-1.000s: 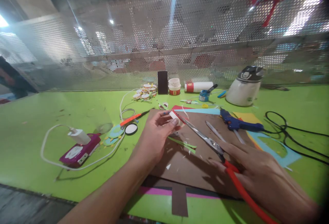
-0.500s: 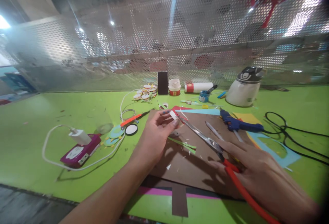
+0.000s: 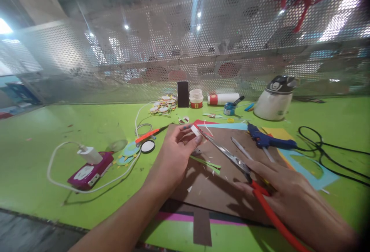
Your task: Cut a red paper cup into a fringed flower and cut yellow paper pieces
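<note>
My left hand [image 3: 180, 147] pinches a small white piece of paper [image 3: 195, 130] between thumb and fingers. A thin curled white strip [image 3: 209, 127] hangs off by the piece. Red-handled scissors [image 3: 231, 157] are in my right hand [image 3: 285, 190], their blades pointing up and left to the paper's edge. The blades look nearly closed; whether they touch the paper all along cannot be told. Beneath both hands lies a brown board [image 3: 208, 190] with scattered paper scraps and green strips [image 3: 206, 162].
A blue glue gun [image 3: 268, 141] with a black cord lies right. An orange craft knife [image 3: 148, 134], a round white disc [image 3: 148, 146] and a purple power adapter [image 3: 91, 170] with a white cable lie left. A phone [image 3: 183, 94], cups and a kettle [image 3: 274, 99] stand behind.
The thin white strip at the paper's edge has curled slightly farther out to the right. Both hands and the scissors stay nearly in place.
</note>
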Tool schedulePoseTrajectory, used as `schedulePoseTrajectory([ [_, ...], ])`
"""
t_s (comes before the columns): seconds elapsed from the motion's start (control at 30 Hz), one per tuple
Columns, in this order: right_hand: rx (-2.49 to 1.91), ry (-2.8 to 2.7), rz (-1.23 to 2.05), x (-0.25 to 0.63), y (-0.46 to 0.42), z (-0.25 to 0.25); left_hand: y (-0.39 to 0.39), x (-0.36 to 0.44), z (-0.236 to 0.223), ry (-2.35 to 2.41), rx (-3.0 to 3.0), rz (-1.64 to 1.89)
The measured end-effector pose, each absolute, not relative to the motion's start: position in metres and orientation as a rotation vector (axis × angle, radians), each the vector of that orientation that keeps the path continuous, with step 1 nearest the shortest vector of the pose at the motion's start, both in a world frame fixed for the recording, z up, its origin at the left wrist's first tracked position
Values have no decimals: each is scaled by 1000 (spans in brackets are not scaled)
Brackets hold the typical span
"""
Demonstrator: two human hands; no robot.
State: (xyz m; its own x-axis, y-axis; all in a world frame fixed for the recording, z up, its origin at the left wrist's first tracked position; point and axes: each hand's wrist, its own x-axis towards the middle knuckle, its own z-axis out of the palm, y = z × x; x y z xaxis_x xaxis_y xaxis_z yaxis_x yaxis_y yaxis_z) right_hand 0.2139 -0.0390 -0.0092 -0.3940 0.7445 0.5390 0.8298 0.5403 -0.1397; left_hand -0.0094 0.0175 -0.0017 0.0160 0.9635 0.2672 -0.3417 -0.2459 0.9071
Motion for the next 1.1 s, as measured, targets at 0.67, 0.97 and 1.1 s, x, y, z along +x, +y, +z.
schedulePoseTrajectory([
  [0.67, -1253, -2224, -334, 212, -40, -11, 15, -5, 8, 702, 913, 1519],
  [0.97, -1220, -2236, -342, 212, -39, -8, 18, -7, 8, 698, 843, 1498],
  [1.1, -1220, -2244, -332, 214, -39, -8, 18, -7, 8, 696, 841, 1488],
])
